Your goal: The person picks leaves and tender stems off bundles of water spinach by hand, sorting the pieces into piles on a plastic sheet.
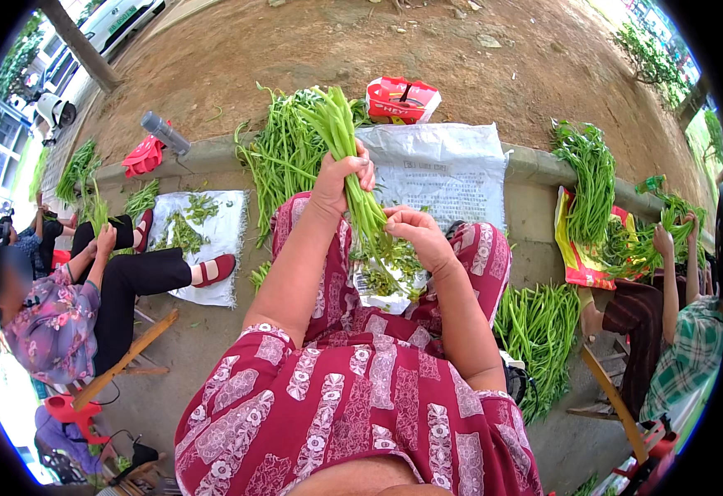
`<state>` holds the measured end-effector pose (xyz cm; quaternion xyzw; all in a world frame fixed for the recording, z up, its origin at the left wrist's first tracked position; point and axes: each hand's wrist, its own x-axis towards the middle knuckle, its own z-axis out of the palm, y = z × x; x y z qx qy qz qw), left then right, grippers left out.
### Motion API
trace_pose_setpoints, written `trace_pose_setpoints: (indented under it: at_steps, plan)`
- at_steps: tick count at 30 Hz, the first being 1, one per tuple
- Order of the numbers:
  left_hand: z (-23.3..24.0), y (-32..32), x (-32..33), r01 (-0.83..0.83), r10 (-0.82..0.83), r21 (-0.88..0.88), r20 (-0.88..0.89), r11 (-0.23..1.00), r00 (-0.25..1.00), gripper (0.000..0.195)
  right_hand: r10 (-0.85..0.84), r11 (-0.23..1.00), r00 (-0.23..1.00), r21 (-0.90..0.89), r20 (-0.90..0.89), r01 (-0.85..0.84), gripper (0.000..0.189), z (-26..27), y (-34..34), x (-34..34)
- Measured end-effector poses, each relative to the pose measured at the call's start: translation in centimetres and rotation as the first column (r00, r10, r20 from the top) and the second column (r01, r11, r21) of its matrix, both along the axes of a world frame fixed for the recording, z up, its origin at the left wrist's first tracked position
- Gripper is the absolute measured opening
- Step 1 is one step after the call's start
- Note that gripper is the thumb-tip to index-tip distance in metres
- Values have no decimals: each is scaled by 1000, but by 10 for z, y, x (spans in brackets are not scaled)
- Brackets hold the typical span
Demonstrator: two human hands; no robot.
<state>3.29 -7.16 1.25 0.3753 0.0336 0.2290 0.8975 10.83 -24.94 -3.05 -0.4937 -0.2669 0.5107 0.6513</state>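
Note:
My left hand is closed around a bundle of long green leafy-vegetable stems, held up in front of me with the thick stem ends away from me. My right hand is at the lower, leafy end of the bundle, thumb and forefinger pinched together at its edge; whether a piece is between them I cannot tell. Below, between my knees, loose leaves and trimmings lie on a white woven sack. A large heap of the same greens lies beyond my left knee.
Another heap of greens lies right of my legs. A red printed bag stands past the kerb. A grey bottle leans at the left. Seated people handle greens on the left and right.

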Motion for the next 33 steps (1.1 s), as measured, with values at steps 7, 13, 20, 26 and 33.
trace_pose_setpoints:
  at_steps: [7, 13, 20, 26, 33]
  plan:
    - [-3, 11, -3, -14, 18, -45, 81, 999, 997, 15, -6, 1000, 999, 15, 33, 6, 8, -1, -2, -1]
    - [-3, 11, -4, -28, 31, -38, 75, 999, 997, 16, -56, 998, 994, 6, 95, 55, 7, -7, 1, -2]
    - [1, 4, -4, -79, 79, 5, 32, 997, 996, 16, -157, 979, 846, -31, 510, 200, 8, -6, 5, -6]
    - [-1, 11, -6, -102, 103, -17, 93, 995, 990, 15, -167, 946, 499, -5, 851, 325, 6, -13, 1, -5]
    - [1, 20, -12, 63, -21, -127, 307, 990, 952, 15, -374, 809, 628, -91, 683, 581, 16, -15, -9, 24]
